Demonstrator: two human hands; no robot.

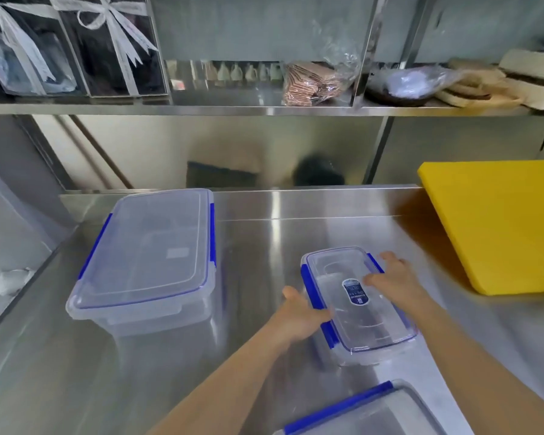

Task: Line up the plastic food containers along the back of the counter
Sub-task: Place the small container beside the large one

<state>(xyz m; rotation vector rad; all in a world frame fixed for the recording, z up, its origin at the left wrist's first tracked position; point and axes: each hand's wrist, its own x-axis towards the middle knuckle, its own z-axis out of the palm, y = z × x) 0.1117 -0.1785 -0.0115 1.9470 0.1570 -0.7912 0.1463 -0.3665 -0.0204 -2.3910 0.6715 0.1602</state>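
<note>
A large clear plastic container (145,255) with blue clips stands at the back left of the steel counter (280,233). A smaller clear container (358,312) with blue clips and a dark label on its lid sits mid-counter. My left hand (299,312) grips its left side at the blue clip. My right hand (396,281) lies over its right side, fingers spread on the lid and far edge. A third clear container (368,412) with a blue clip shows only partly at the bottom edge, close to me.
A thick yellow cutting board (496,224) leans at the back right of the counter. A steel shelf (264,109) above holds ribboned boxes, a bagged stack of brown items and wrapped dishes. The counter's left edge drops off beside the large container.
</note>
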